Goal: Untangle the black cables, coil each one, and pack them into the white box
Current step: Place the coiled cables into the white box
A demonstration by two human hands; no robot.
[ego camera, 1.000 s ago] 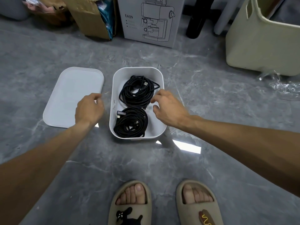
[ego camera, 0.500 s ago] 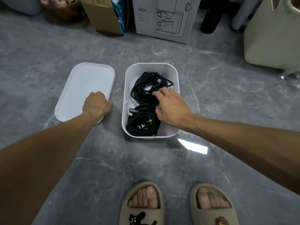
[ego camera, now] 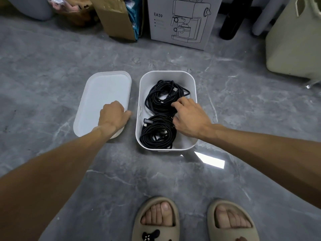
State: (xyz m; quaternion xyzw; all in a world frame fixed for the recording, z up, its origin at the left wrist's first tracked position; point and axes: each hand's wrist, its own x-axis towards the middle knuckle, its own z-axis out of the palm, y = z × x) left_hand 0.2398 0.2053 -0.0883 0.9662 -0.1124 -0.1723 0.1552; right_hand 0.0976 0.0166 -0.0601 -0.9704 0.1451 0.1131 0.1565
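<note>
Grey marbled floor fills the scene, and nearest the camera two beige slippers stand on it, toes toward the work, which suggests the person is bending over from a standing position. Both forearms reach forward from there.

Just beyond the feet sits the white box, open at the top, with the lid lying flat just to its left, close enough to be picked up without shifting. The left hand rests on the near right corner of that lid, fingers curled over its edge in a grip, probably ready to lift it across once the packing is settled. The right hand is inside the box with bent fingers touching the strands; whether it pinches a strand or only presses I cannot tell.

Both black cables are already in the box as separate coils, the near coil and the far coil lying end to end, so they share the length of the box. The right hand appears to be tucking loose loops down so the lid will seat.

Farther back, against the wall, stand a coffee-machine carton, a torn cardboard box and a cream bin.
</note>
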